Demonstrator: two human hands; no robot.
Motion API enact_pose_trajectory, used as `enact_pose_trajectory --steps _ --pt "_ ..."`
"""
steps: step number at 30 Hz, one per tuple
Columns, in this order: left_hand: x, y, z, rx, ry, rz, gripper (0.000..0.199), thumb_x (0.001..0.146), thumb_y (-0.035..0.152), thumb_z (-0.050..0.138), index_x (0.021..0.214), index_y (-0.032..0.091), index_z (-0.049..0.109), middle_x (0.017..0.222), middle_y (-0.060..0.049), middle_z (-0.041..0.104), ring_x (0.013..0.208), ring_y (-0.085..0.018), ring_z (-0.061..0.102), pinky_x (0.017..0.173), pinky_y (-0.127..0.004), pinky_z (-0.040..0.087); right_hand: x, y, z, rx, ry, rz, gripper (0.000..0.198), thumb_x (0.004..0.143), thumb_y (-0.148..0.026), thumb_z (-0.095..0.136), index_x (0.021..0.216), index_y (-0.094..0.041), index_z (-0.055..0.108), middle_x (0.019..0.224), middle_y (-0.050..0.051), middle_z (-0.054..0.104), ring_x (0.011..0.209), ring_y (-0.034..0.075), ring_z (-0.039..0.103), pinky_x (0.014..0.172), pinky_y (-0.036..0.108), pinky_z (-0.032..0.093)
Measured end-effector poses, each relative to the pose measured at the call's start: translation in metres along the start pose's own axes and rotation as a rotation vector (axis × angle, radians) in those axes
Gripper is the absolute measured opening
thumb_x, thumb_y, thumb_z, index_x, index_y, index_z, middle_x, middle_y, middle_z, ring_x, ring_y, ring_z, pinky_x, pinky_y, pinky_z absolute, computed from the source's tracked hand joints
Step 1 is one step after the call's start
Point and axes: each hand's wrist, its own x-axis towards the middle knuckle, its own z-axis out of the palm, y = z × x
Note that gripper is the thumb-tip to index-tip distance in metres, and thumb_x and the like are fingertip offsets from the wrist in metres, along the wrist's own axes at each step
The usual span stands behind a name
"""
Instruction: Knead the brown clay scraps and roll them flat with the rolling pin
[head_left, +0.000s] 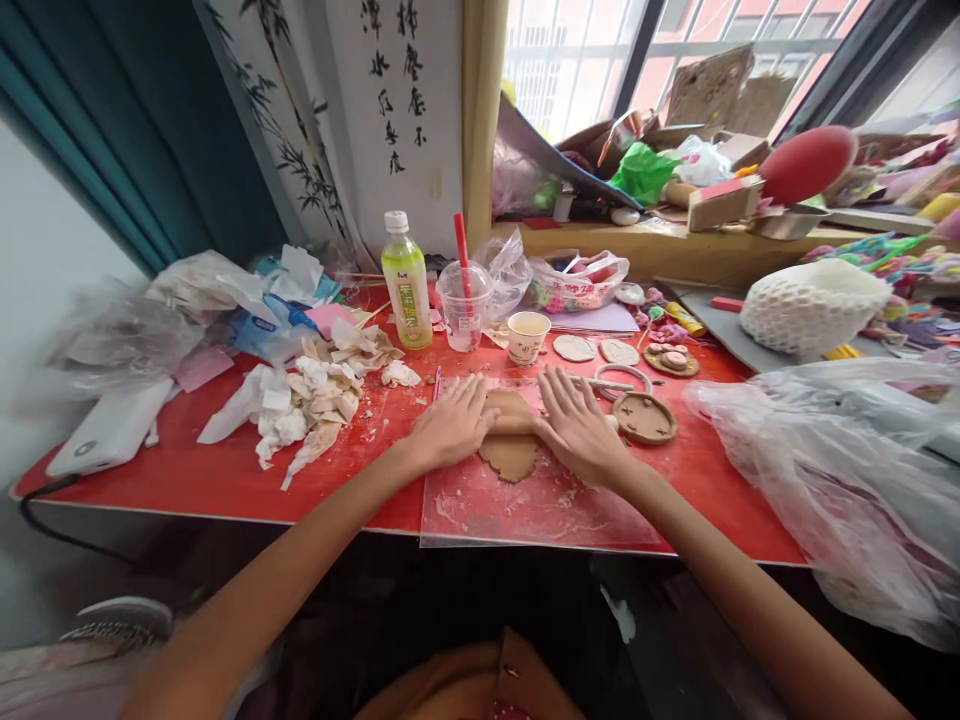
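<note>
A flattened slab of brown clay [510,462] lies on a clear plastic sheet [480,515]. Across the slab runs a rolling pin [513,427], with its middle showing between my hands. My left hand [456,420] rests flat on the pin's left part, fingers stretched forward. On its right part lies my right hand [581,425], palm down with the fingers extended. Beside that hand are a round clay disc with a raised rim [643,417], a pale ring [624,370] and a thin stick-like tool [604,384]. Both palms cover the pin's ends in part.
A paper cup [528,340], a plastic cup with a red straw [463,310] and a green drink bottle [406,285] stand behind. Crumpled tissues [322,390] lie left. A plastic bag [832,450] hangs over the right edge. Two white discs [575,348] and a decorated clay piece [671,360] lie behind.
</note>
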Motion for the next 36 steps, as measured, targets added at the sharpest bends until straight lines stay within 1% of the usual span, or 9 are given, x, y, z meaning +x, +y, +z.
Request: enact_pose_trajectory --steps 5,9,14,17,22,25,28,31,36 --pt "0.059 -0.027 0.008 0.128 0.206 -0.118 0.061 0.092 0.037 0.025 0.141 0.000 0.024 0.148 -0.015 0.024 0.139 -0.022 0.019 0.116 -0.038 0.013 0.060 0.015 0.026 -0.083 0.149 0.241 0.071 0.092 -0.055 0.012 0.146 -0.008 0.002 0.153 0.012 0.001 0.140 0.022 -0.004 0.112 0.049 0.003" --pt "0.066 -0.029 0.006 0.197 0.387 -0.126 0.056 0.091 0.031 0.030 0.139 0.001 0.028 0.146 -0.015 0.031 0.137 -0.022 0.024 0.115 -0.036 0.013 0.069 0.023 0.033 -0.071 0.189 0.283 0.072 0.092 -0.055 0.010 0.145 -0.012 -0.011 0.153 0.010 -0.007 0.140 0.023 -0.007 0.111 0.052 0.005" --pt "0.061 -0.020 0.001 0.197 0.419 -0.124 0.041 0.092 0.029 0.031 0.120 0.006 0.049 0.123 -0.017 0.053 0.120 -0.027 0.044 0.103 -0.042 0.032 0.068 0.022 0.031 -0.012 0.171 0.338 0.073 0.092 -0.054 0.008 0.144 -0.007 -0.011 0.153 0.014 -0.002 0.140 0.024 -0.004 0.111 0.052 0.008" --pt "0.041 -0.014 0.001 0.165 0.350 -0.096 0.042 0.093 0.033 0.030 0.118 0.007 0.050 0.122 -0.017 0.053 0.119 -0.028 0.045 0.101 -0.043 0.034 0.047 0.011 0.021 -0.019 0.178 0.263 0.070 0.094 -0.051 0.011 0.145 -0.006 0.000 0.152 0.015 0.004 0.140 0.024 -0.001 0.111 0.052 0.008" --pt "-0.022 -0.002 0.012 0.155 0.209 0.170 0.055 0.094 0.040 0.030 0.137 0.005 0.029 0.147 -0.018 0.025 0.139 -0.027 0.017 0.110 -0.044 0.025 -0.016 -0.005 -0.003 0.013 0.026 -0.099 0.059 0.095 -0.047 0.023 0.139 -0.008 0.032 0.149 0.015 0.023 0.139 0.023 0.013 0.112 0.048 0.018" --pt "-0.046 0.003 0.014 0.169 0.254 0.195 0.042 0.095 0.031 0.032 0.128 0.006 0.040 0.141 -0.018 0.037 0.135 -0.026 0.027 0.107 -0.042 0.032 -0.036 -0.006 -0.011 0.000 0.056 -0.097 0.052 0.092 -0.047 0.033 0.124 -0.009 0.050 0.145 0.016 0.032 0.137 0.026 0.021 0.110 0.047 0.025" --pt "-0.039 0.000 0.004 0.132 0.287 0.179 0.031 0.096 0.024 0.030 0.114 0.009 0.050 0.122 -0.015 0.054 0.118 -0.022 0.049 0.095 -0.037 0.045 -0.027 0.000 -0.013 -0.004 0.112 -0.126 0.039 0.092 -0.041 0.038 0.100 -0.010 0.062 0.142 0.017 0.036 0.136 0.027 0.026 0.110 0.047 0.026" --pt "-0.013 -0.009 -0.013 0.131 0.317 0.130 0.029 0.096 0.024 0.029 0.105 0.011 0.053 0.110 -0.012 0.057 0.103 -0.020 0.055 0.085 -0.034 0.049 -0.001 0.009 -0.017 0.046 0.151 -0.142 0.034 0.094 -0.030 0.036 0.085 -0.010 0.062 0.142 0.018 0.037 0.135 0.026 0.028 0.109 0.043 0.029" --pt "-0.008 -0.021 -0.022 0.108 0.302 0.275 0.038 0.092 0.039 0.041 0.115 0.010 0.048 0.118 -0.014 0.053 0.110 -0.023 0.050 0.095 -0.038 0.044 0.012 0.010 -0.030 0.173 0.081 -0.122 0.038 0.092 -0.037 0.042 0.115 -0.010 0.053 0.146 0.019 0.028 0.129 0.027 0.039 0.097 0.043 0.044"
